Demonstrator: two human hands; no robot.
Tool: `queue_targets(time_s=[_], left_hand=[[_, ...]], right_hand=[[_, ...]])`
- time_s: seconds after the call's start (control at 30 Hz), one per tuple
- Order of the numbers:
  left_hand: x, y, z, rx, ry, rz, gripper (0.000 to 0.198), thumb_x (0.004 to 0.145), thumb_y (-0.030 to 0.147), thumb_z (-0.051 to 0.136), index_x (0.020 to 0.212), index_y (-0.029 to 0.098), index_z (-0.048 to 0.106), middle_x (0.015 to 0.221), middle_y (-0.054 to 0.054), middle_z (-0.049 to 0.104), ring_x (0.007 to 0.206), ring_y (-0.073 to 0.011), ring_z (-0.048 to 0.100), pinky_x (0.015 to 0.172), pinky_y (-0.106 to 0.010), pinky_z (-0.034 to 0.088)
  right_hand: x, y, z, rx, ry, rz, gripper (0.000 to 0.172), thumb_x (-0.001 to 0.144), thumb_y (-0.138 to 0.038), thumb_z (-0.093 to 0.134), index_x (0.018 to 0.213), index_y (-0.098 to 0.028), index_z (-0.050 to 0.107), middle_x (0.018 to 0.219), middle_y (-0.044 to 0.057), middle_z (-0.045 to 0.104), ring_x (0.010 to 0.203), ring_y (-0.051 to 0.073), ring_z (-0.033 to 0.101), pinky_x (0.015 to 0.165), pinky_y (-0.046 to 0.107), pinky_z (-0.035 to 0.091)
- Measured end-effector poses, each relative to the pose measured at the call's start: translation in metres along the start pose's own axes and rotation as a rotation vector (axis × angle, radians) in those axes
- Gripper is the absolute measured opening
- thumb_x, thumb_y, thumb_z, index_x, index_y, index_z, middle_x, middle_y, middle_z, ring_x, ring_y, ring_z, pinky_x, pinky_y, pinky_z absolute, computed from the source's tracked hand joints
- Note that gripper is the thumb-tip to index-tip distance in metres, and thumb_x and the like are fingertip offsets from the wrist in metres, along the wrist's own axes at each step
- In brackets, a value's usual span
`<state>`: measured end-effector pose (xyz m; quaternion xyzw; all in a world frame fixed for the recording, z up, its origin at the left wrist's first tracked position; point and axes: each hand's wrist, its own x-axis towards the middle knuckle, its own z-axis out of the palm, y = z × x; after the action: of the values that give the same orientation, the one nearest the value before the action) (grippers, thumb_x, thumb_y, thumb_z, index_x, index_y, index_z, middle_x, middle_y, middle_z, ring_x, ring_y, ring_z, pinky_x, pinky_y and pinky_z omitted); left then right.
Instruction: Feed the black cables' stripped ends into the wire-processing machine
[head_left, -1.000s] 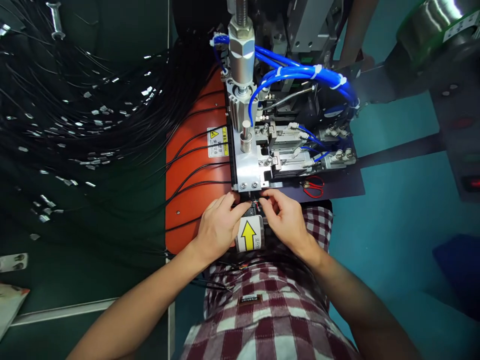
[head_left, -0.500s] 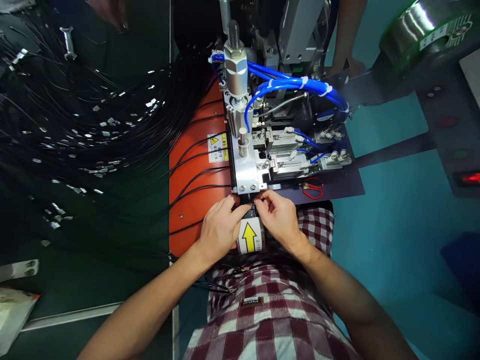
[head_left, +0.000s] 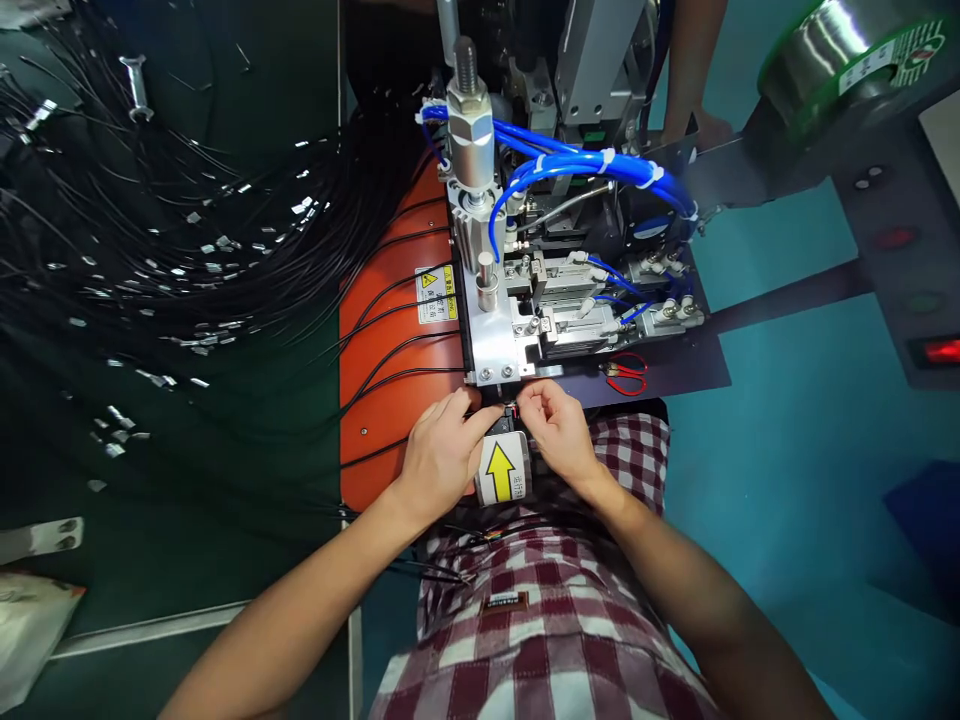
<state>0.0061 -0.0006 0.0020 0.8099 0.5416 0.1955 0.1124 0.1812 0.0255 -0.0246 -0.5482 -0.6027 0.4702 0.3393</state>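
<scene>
Both my left hand [head_left: 442,455] and right hand [head_left: 555,430] pinch a wire [head_left: 512,410] at the machine [head_left: 495,340]'s near edge, just beyond the arrow label [head_left: 500,470]. I judge I'm seating it, which calls for a steady, straight push.

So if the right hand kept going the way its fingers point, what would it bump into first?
Probably the small dark part that the right hand seems to pinch at the front of the machine. Just beyond it are the fingertips of the left hand; depth is hard to judge.
</scene>
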Motion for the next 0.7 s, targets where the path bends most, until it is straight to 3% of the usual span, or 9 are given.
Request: queue_targets(time_s=[0.13,0.3,0.43,0.57,0.63,0.7], left_hand=[[-0.001,0.000,0.000,-0.002,-0.029,-0.013,0.027,0.089,0.015,0.047,0.106,0.017,0.069,0.089,-0.008,0.057,0.080,-0.0198,0.054,0.067,-0.030,0.045],[-0.001,0.002,-0.002,0.040,-0.037,-0.016,0.027,0.090,0.016,0.048,0.107,0.018,0.068,0.093,-0.010,0.058,0.084,-0.0221,0.053,0.069,-0.033,0.042],[0.000,0.006,-0.006,0.104,-0.020,-0.002,0.026,0.089,0.017,0.050,0.107,0.020,0.069,0.091,-0.010,0.056,0.088,-0.0253,0.050,0.071,-0.037,0.040],[-0.002,0.010,-0.005,0.136,-0.025,0.012,0.029,0.090,0.016,0.046,0.110,0.017,0.066,0.089,-0.009,0.054,0.084,-0.0239,0.047,0.069,-0.035,0.042],[-0.003,0.010,-0.003,0.091,-0.042,0.033,0.031,0.090,0.013,0.042,0.113,0.012,0.063,0.092,-0.011,0.055,0.085,-0.0230,0.048,0.071,-0.034,0.045],[-0.004,0.009,0.000,0.050,-0.058,0.038,0.032,0.089,0.010,0.041,0.115,0.010,0.061,0.096,-0.012,0.056,0.088,-0.0227,0.049,0.074,-0.034,0.047]], right_hand=[[0.000,0.004,0.004,0.134,0.007,0.075,0.016,0.088,-0.032,0.051,0.080,-0.018,0.055,0.067,-0.002,0.052,0.056,0.010,0.045,0.052,0.022,0.035],[-0.002,0.002,0.002,0.313,-0.036,0.307,0.023,0.086,-0.039,0.053,0.076,-0.018,0.055,0.055,-0.006,0.040,0.046,0.009,0.033,0.044,0.022,0.027],[-0.013,-0.001,-0.004,0.178,0.061,0.249,0.024,0.084,-0.041,0.058,0.080,-0.017,0.059,0.060,-0.004,0.048,0.051,0.010,0.039,0.048,0.023,0.031],[-0.020,-0.002,0.002,0.207,-0.036,0.264,0.028,0.079,-0.044,0.064,0.076,-0.017,0.061,0.058,-0.004,0.047,0.051,0.010,0.039,0.048,0.023,0.031],[-0.019,-0.004,0.005,0.230,-0.034,0.273,0.028,0.081,-0.043,0.062,0.074,-0.017,0.061,0.058,-0.003,0.049,0.051,0.010,0.041,0.048,0.022,0.032],[-0.017,-0.008,0.004,0.110,0.007,0.227,0.026,0.084,-0.041,0.059,0.074,-0.017,0.061,0.057,-0.003,0.050,0.051,0.011,0.042,0.049,0.023,0.033]])
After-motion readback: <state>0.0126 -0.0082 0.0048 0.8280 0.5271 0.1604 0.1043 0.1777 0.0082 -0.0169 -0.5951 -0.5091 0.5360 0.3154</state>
